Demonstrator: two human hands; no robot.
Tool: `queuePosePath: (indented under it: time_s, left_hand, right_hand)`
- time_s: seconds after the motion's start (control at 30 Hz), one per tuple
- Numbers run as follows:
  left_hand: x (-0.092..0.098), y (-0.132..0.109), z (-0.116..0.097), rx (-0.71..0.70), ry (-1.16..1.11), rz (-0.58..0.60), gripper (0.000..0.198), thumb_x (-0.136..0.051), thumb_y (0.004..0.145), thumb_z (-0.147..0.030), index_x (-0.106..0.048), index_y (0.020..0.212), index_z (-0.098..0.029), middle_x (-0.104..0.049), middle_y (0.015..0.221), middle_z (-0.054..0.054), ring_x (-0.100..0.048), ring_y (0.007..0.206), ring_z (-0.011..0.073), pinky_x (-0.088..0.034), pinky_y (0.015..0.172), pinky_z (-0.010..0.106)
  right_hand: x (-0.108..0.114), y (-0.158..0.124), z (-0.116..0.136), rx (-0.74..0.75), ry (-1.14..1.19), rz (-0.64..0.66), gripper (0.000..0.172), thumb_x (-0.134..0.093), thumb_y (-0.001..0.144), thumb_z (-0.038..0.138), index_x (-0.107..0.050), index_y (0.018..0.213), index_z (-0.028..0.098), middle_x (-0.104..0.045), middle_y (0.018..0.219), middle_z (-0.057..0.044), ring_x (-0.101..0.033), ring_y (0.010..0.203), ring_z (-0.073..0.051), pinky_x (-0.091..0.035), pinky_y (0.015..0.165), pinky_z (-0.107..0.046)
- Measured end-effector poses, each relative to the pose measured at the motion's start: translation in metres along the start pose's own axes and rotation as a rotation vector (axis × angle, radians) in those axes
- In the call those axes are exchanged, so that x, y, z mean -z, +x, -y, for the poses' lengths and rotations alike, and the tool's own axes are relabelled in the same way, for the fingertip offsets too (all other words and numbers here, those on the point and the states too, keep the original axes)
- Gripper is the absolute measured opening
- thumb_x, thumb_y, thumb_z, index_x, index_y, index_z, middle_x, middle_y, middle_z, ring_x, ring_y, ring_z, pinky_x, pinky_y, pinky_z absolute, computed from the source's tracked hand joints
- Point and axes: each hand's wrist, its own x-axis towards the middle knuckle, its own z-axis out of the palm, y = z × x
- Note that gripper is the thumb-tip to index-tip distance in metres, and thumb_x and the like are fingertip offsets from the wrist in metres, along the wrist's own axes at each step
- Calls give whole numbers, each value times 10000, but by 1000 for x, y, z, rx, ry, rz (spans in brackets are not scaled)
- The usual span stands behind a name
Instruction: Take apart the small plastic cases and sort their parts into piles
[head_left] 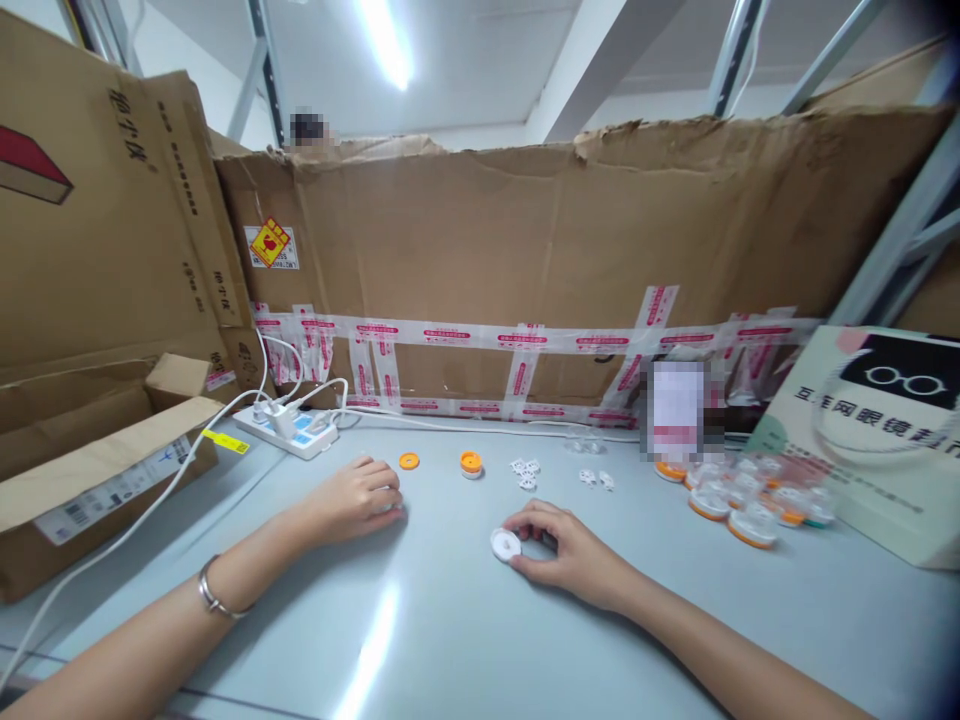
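Note:
My left hand (352, 500) rests on the grey table (420, 630) with its fingers curled down, and what lies under them is hidden. My right hand (566, 550) lies to the right, its fingers pinched on a white round disc (505, 544) that sits on the table. Beyond the hands lie an orange ring (409, 461), an orange-and-white round cap (470, 463) and several small white plastic pieces (525, 472). A silver bracelet (212, 594) circles my left wrist.
A white power strip (289, 430) with cables sits at the back left beside cardboard boxes (90, 470). A taped cardboard wall (525, 290) closes the back. Several round orange, white and teal cases (742, 500) cluster at the right, next to a printed box (877, 440).

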Motion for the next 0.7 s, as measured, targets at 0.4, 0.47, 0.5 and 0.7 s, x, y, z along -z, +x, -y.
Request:
queuePosePath:
  time_s: [0.4,0.47,0.5,0.7]
  left_hand:
    - [-25,86,-67,-54,-116,-32,85,-576,792,-253,-591,781,-170,-597,747,-4,-531,737,131,-348,677,258]
    - [-29,93,-69,-67,-89,-32,80,-581,786,-240,-587,747,-169,-592,713,-12,-522,697,128,-345,682,265]
    - [-31,94,-68,-78,-72,-34,90,-574,790,-232,-583,727,-169,-586,692,-14,-514,678,127,-342,683,269]
    - [-33,92,-65,-169,37,-121,179,-505,836,-180,-549,664,-157,-553,660,1,-474,660,137,-322,701,292]
  right_hand:
    - [-2,1,0,38,44,-40,217,-605,712,352,-686,826,187,-564,749,-29,-524,712,-143,-426,666,-253]
    - [-3,1,-1,47,41,-57,201,-604,714,352,-684,793,185,-559,736,-27,-523,698,-139,-428,656,-250]
    - [-3,2,-2,49,39,-62,185,-604,715,338,-683,784,185,-557,733,-25,-524,694,-138,-428,654,-249]
    - [-2,5,-5,56,31,-55,180,-595,722,313,-684,807,181,-540,722,-23,-522,695,-138,-423,653,-249]
